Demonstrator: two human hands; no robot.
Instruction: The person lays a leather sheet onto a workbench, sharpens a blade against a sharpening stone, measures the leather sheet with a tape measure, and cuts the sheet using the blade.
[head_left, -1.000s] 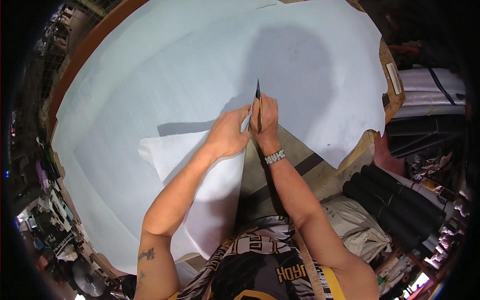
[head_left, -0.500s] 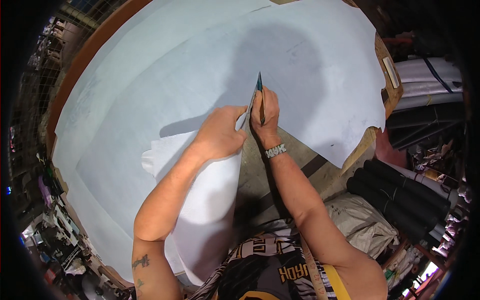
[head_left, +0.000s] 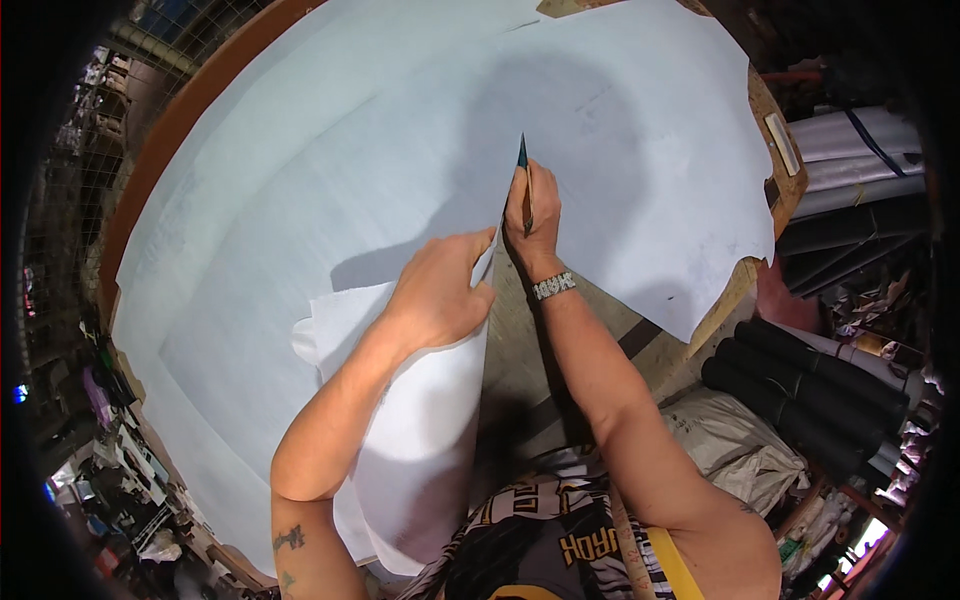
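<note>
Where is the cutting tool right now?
In the head view, the cutting tool is in the right hand, just right of centre, tip on the pale sheet, beside the left hand.

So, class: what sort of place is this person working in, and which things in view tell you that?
Probably a fabric or upholstery cutting workshop. A large pale sheet covers a wooden table, the right hand drives scissors through it, and dark material rolls lie stacked alongside.

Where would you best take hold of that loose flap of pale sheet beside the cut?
Probably at the flap's cut edge near the left hand, coming from the left: that edge lies free on the table, while the right hand and cutting tool occupy the other side.
</note>
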